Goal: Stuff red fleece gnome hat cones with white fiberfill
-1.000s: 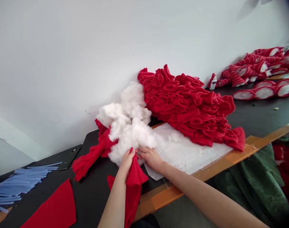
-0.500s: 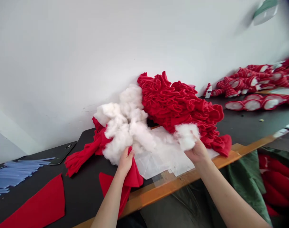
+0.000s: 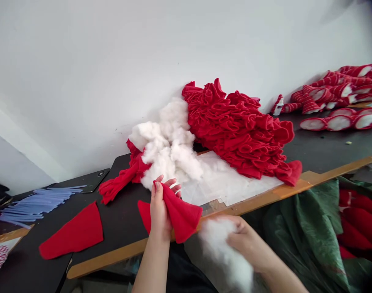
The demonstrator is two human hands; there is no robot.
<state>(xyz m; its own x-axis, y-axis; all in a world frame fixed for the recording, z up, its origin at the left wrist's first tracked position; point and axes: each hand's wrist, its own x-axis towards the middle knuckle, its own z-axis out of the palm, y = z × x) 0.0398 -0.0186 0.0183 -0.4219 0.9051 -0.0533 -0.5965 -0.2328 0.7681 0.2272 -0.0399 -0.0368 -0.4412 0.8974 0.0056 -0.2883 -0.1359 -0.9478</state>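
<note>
My left hand holds a red cone-shaped fabric piece by its narrow end, thumb pressed on it; the wide end points right, toward my other hand. My right hand is closed on a tuft of white stuffing, which is blurred and hangs in front of the table edge. Behind my left hand, a heap of white stuffing lies against the wall. Another red fabric piece shows partly behind my left wrist.
A large pile of red fabric pieces stands on the table beside a white sheet. To the left lie a flat red piece and blue strips. At right are stuffed striped pieces, a small bottle and a green sack.
My right hand has moved down and toward me with the stuffing, off the table edge. My left hand has turned and raised the red fabric cone, its wide end now facing right.
</note>
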